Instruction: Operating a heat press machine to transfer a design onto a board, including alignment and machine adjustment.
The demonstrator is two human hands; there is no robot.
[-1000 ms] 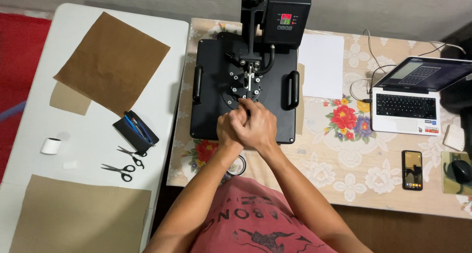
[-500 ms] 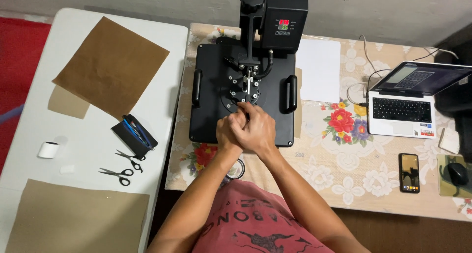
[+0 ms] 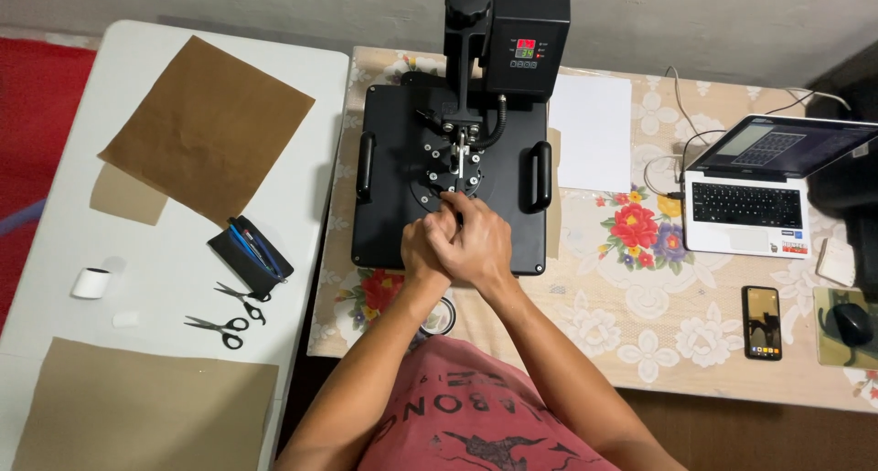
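Heat press: the black heat press (image 3: 453,183) stands on the flowered tablecloth (image 3: 640,288), its top plate shut down flat; the handle is hidden under the hands.
Left hand: the left hand (image 3: 422,251) is closed around the front of the press, fingers curled.
Right hand: the right hand (image 3: 477,244) lies over the left one, both pressed together in one grip.
Risk: I judge the hot plate can burn a wrist if the grip slips, and a hard pull can shift the press toward the table edge.
Signs: the control box (image 3: 529,55) at top is black with a small red and green display.
Around: white sheet (image 3: 593,133), laptop (image 3: 759,192), phone (image 3: 762,322); on the white table (image 3: 55,251) brown sheet (image 3: 206,128), two scissors (image 3: 229,314), black pouch (image 3: 249,256).
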